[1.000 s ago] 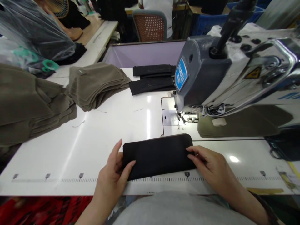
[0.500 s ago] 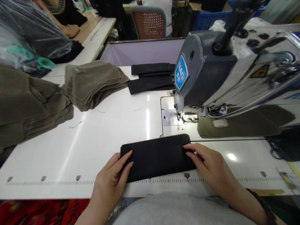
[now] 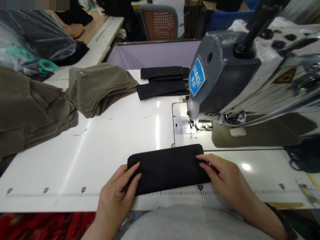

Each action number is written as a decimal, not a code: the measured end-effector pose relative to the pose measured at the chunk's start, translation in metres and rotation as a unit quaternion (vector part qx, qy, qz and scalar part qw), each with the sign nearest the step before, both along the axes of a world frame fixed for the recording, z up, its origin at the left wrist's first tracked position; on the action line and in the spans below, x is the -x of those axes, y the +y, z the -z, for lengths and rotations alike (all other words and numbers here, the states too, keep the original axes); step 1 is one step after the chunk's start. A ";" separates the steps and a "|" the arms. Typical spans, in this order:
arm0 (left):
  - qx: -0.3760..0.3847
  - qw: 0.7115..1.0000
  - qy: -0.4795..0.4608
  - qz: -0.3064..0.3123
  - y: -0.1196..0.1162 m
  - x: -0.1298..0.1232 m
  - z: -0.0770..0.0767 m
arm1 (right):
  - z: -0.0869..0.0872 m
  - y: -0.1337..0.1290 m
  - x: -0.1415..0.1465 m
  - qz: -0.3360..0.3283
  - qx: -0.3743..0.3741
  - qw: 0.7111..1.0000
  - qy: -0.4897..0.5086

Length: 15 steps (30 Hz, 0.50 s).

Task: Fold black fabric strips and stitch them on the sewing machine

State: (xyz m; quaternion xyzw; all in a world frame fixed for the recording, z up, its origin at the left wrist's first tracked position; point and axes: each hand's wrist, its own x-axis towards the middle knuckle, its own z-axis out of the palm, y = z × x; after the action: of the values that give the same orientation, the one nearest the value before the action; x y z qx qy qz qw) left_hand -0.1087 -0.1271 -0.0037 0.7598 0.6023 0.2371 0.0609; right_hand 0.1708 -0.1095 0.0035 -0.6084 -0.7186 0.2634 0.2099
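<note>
A black rectangular fabric piece (image 3: 167, 170) with clipped upper corners lies in front of me, slightly tilted, near the table's front edge. My left hand (image 3: 120, 191) grips its left end, thumb and forefinger on top and the other fingers out of sight. At its right end my right hand (image 3: 222, 176) holds the fabric between thumb and fingers. Just beyond the piece stands the sewing machine (image 3: 212, 73), its presser foot (image 3: 193, 124) over the metal needle plate (image 3: 181, 125). The fabric is apart from the presser foot.
Stacked olive fabric pieces (image 3: 97, 88) lie at the left, beside a larger olive pile (image 3: 27, 113). Black folded strips (image 3: 162, 87) rest behind the needle plate. Under the machine arm is an olive piece (image 3: 260, 135), with scissors (image 3: 296, 163) at the right. A chair (image 3: 158, 24) stands behind.
Both hands keep their grip on the black fabric piece, which has barely moved. The view has shifted slightly, so the machine appears a little further right.
</note>
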 end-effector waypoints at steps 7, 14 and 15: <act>0.013 1.000 -0.008 -0.001 0.001 -0.001 -0.002 | -0.003 0.001 0.000 -0.005 0.012 1.000 -0.007; 0.029 0.999 -0.016 0.001 0.002 -0.002 -0.003 | -0.002 0.000 -0.001 -0.004 0.024 1.000 -0.006; 0.029 0.999 -0.017 0.002 0.002 -0.002 -0.004 | -0.002 0.000 -0.001 -0.004 0.026 1.000 -0.009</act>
State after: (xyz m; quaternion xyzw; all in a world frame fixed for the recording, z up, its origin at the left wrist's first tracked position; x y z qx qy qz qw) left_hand -0.1072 -0.1247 -0.0001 0.7550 0.6062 0.2319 0.0938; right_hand 0.1719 -0.1096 0.0054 -0.6131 -0.7156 0.2778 0.1864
